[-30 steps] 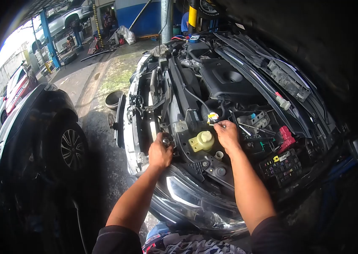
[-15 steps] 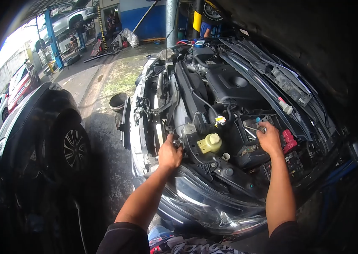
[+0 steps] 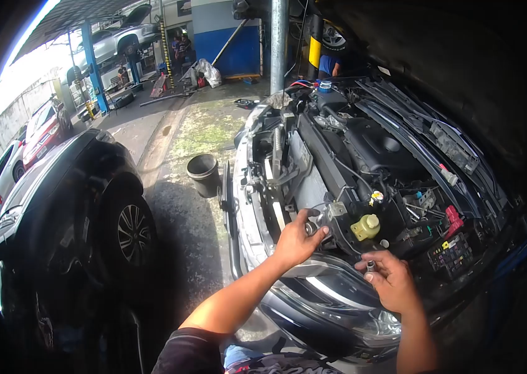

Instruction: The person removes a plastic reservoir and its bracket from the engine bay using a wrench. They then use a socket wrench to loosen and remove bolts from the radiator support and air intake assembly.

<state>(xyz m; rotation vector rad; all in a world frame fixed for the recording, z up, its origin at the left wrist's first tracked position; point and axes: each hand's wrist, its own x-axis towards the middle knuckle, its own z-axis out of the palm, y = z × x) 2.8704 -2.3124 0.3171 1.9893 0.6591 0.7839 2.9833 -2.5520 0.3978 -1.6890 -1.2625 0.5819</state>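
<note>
My right hand is over the headlight edge, its fingers closed round a small metal socket. At the front corner of the engine bay, my left hand has its thumb and fingers curled around a small metallic piece, its shape partly hidden. Between and beyond the hands sits a yellowish reservoir with a round cap. A metal bracket lies just past my left fingers. Metal tools rest farther right in the bay, near a red cover.
The black engine cover lies beyond, under the raised hood. A fuse box is at the right. A black bucket stands on the floor, left of the car. A dark car is at the left. A person is behind.
My right hand has moved from the tools toward the headlight and now holds a socket. My left hand has turned, its fingers raised. The view has shifted, showing the bucket more fully.
</note>
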